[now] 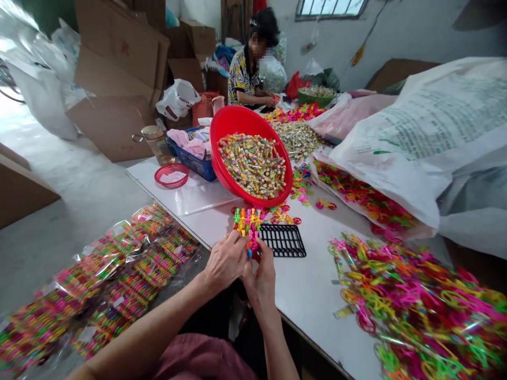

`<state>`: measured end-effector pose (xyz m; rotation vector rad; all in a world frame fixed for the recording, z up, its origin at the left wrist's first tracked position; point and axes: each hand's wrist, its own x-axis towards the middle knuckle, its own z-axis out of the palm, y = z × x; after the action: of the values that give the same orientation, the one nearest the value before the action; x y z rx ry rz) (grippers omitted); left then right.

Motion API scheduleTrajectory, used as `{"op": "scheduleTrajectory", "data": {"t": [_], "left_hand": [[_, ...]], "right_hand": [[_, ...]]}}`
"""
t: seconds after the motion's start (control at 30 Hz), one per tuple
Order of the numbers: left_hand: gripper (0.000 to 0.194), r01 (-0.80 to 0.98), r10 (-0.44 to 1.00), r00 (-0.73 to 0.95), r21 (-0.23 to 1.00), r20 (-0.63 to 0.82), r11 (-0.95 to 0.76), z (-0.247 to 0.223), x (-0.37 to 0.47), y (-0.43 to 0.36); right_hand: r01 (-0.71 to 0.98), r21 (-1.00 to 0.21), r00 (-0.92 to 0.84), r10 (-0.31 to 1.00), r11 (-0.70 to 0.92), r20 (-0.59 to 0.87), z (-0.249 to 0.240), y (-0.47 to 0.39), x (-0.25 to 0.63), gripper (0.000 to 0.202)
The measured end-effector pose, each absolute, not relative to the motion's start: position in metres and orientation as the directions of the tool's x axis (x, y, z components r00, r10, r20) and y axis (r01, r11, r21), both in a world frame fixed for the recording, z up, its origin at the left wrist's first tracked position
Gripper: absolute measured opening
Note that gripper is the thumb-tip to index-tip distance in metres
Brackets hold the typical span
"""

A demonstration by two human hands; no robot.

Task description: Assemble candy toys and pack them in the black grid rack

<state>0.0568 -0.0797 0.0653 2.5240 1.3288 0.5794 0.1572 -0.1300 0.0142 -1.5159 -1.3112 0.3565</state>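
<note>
"Maroon cloth [206, 359] covers my lap, closest of all. Past it, my left hand [225, 259] and right hand [261, 277] come together at the edge of the white table [309, 295]."

"What have you got there?"

"One bunch of small plastic pieces [246, 220], yellow, pink, green and orange, packed side by side. It's right at my fingers, beside the left end of the black rack [284, 240] and just on my side of the tilted red basin [224, 121]. Whether it rests on something or is held clear, I cannot tell."

"How tight is your grip?"

"On the right, thumb and forefinger pinch the near end, by the pink and blue bits. On the left, my fingers are bent and drawn together at the near left corner; that thumb is hidden, so I cannot tell what it presses on."

"Heavy?"

"Hardly, I'd judge. Moulded plastic like that should be light, each piece stiff, the surface a bit slick. The weak point is the bunch as a whole: it could splay or shed a piece if squeezed unevenly."

"So where would you take hold?"

"Low along both sides, with the pressure shared over several pieces. I'd keep off the knobby heads at the far end; they look narrow, and could bend or snap under a hard pinch."
</note>
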Motion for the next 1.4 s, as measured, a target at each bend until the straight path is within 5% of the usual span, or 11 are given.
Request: {"op": "scheduleTrajectory", "data": {"t": [0.37, 0.6, 0.7, 0.83, 1.03, 1.23, 1.4], "left_hand": [[0.032, 0.529, 0.81, 0.573, 0.696, 0.128, -0.485, 0.083, 0.033, -0.065], [0.036, 0.574, 0.808, 0.579, 0.649, 0.109, -0.499, 0.096, 0.021, -0.053], [0.034, 0.624, 0.801, 0.586, 0.563, 0.122, -0.541, 0.098, 0.026, -0.06], [0.03, 0.628, 0.727, 0.653, 0.385, 0.212, -0.676, 0.089, 0.052, -0.073], [0.025, 0.56, 0.624, 0.718, 0.277, 0.308, -0.781, 0.065, 0.069, -0.072], [0.022, 0.335, 0.43, 0.839, 0.305, 0.334, -0.892, 0.061, 0.054, -0.071], [0.019, 0.29, 0.429, 0.791, 0.349, 0.436, -0.891, 0.075, 0.053, -0.062]], "right_hand": [[0.227, -0.969, 0.364, 0.914, 0.097, 0.177, 0.021, -0.128, 0.182, 0.045], [0.414, -0.905, 0.329, 0.91, 0.1, 0.251, 0.03, -0.126, 0.213, 0.03], [0.615, -0.788, 0.348, 0.895, 0.006, 0.278, 0.018, -0.129, 0.228, 0.031], [0.902, -0.426, 0.227, 0.913, -0.067, 0.338, 0.005, -0.129, 0.236, 0.025], [0.965, -0.225, 0.202, 0.925, -0.132, 0.321, -0.002, -0.143, 0.23, 0.021], [0.942, -0.275, 0.282, 0.899, -0.194, 0.334, -0.011, -0.178, 0.217, 0.025], [0.843, -0.52, 0.325, 0.899, -0.135, 0.293, 0.009, -0.191, 0.267, 0.025]]}}
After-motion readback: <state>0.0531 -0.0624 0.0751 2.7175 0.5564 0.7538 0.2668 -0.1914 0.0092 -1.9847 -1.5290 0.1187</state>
